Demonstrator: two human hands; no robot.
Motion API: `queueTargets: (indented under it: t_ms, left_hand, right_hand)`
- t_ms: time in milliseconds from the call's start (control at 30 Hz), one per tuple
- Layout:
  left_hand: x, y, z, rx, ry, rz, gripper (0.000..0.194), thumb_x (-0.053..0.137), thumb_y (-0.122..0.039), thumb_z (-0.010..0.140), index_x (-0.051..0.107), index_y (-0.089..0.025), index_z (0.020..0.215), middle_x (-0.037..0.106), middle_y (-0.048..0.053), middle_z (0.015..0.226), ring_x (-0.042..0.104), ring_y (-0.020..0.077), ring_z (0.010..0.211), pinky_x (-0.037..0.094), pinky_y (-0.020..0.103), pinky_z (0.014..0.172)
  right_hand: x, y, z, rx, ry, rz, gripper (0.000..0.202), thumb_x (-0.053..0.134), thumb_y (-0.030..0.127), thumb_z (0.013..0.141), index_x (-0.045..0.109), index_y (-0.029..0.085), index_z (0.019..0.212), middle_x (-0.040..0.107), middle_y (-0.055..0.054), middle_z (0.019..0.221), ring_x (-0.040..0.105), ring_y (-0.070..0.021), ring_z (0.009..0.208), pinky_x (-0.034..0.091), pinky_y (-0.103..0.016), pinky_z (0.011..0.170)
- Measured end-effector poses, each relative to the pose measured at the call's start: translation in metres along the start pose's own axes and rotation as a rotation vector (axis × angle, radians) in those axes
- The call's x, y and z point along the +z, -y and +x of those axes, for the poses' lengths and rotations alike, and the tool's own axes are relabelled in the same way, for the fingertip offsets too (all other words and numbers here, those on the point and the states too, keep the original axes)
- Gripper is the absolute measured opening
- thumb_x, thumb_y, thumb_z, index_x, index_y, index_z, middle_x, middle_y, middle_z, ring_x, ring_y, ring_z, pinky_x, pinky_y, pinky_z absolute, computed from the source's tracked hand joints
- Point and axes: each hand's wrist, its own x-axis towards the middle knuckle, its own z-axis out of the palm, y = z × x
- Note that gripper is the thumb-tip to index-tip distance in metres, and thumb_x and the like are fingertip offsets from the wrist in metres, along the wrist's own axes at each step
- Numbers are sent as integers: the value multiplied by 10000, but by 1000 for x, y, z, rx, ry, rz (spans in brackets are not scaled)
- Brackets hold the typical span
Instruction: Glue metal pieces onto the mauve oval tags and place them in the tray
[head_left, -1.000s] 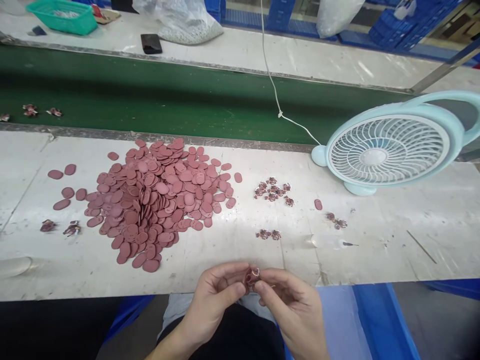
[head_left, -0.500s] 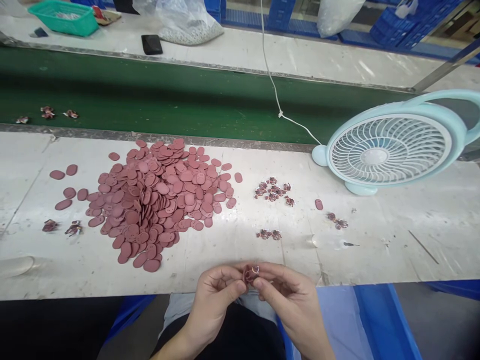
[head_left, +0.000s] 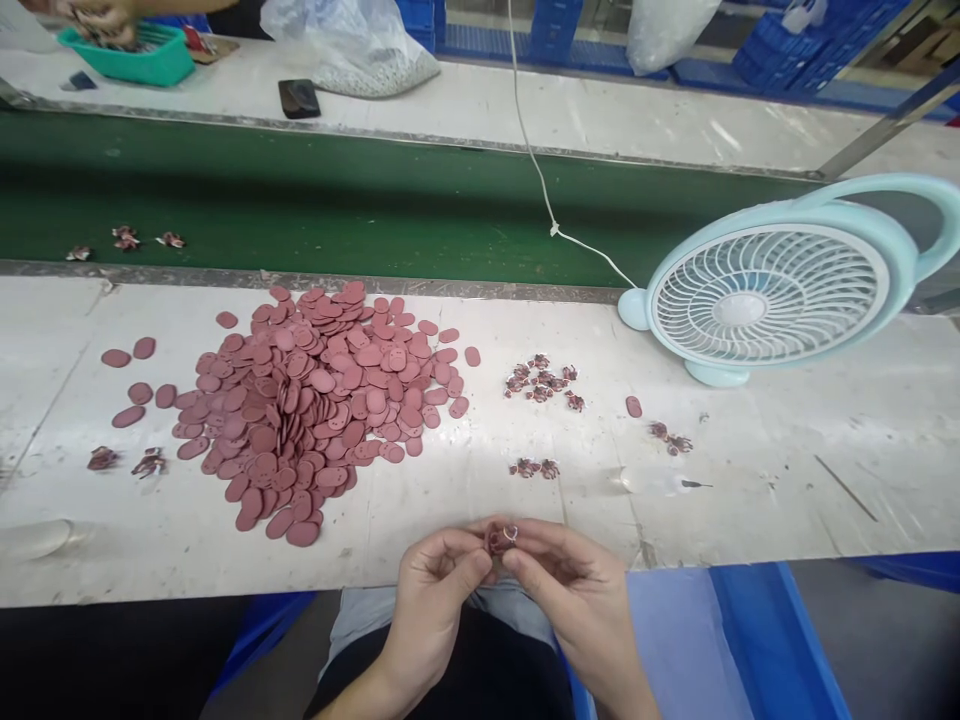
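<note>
Your left hand (head_left: 431, 590) and right hand (head_left: 577, 590) meet above the near edge of the table (head_left: 450, 490), thumbs and fingertips of both pinching one small figure (head_left: 500, 540) between them. It is lumpy and dark brownish red with a pale edging; its long axis seems to run left to right, pale-edged end toward your right hand, though your fingers hide part of it. Beyond, on the white, scuffed top, two similar figures (head_left: 526, 467) lie close together, with a looser cluster (head_left: 548, 381) behind. To your left spreads a heap of flat oval discs (head_left: 300, 400), matt and dusty red, some pierced with small holes. To your right stands a pale blue plastic fan (head_left: 772, 295), its round grille ribbed with curved white slats. Farther off, a dark green belt (head_left: 412, 220) carries a few more little figures (head_left: 126, 238); past that, a crinkled clear plastic bag (head_left: 367, 65) of small pale bits sits beside a black phone (head_left: 299, 99), and a co-worker's hand (head_left: 105, 24) is over a green plastic basket (head_left: 150, 70)
</note>
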Motion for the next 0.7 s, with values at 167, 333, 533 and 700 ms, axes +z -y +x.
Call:
queueTargets:
  t_ms: [167,333,533,700]
  left_hand:
    - [4,2,2,-8,-36,11,116,793,-276,781,753,-184,723,761,43,874,647,153,745,504,256,670]
    - [4,6,-1,-12,-28,17,133,783,-276,795,759,-182,706,743,35,789,646,160,771,496,248,675]
    - [7,12,-5,-9,-28,-32,139,751,-277,835,759,-188,728,769,38,850,658,166,840,495,251,725]
    - [9,15,-5,13,-61,-44,144,759,-287,826,754,-181,728,789,63,945,671,190,913,501,248,724]
  right_hand:
    - [0,-4,4,-32,-26,52,222,798,307,810,776,216,1011,800,-85,995,760,-242,915,641,-363,818]
    - [-1,-5,-1,-59,-58,17,186,795,297,816,784,227,989,803,-76,995,764,-225,909,634,-315,811]
    - [1,-5,-5,-76,-105,-5,181,801,293,808,785,214,970,806,-88,978,769,-224,860,637,-315,772]
    - [3,-8,-3,-77,-116,56,177,814,294,793,780,206,943,808,-86,959,767,-224,857,631,-322,777]
